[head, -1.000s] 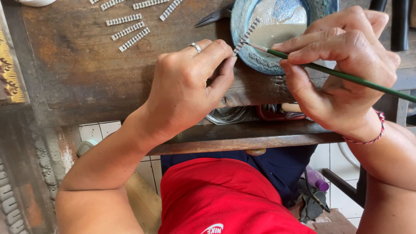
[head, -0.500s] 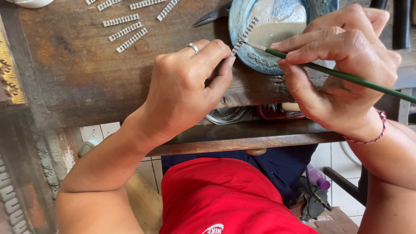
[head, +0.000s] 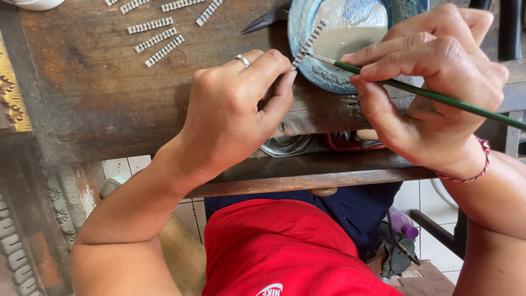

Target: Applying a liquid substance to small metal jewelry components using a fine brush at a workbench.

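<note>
Ridged metal strip brushed over a bowl, upper centre of frame.

Left hand pinches the thin ridged strip by its lower end; right hand grips a green-handled brush above the blue bowl. The strip looks light, stiff, easily bent.

A worn dark wooden workbench in daylight; pale tiled floor below; carved wood at left.

L hand: fingers pinched, palm down | R hand: fingers in pen grip, wrist bent
</note>
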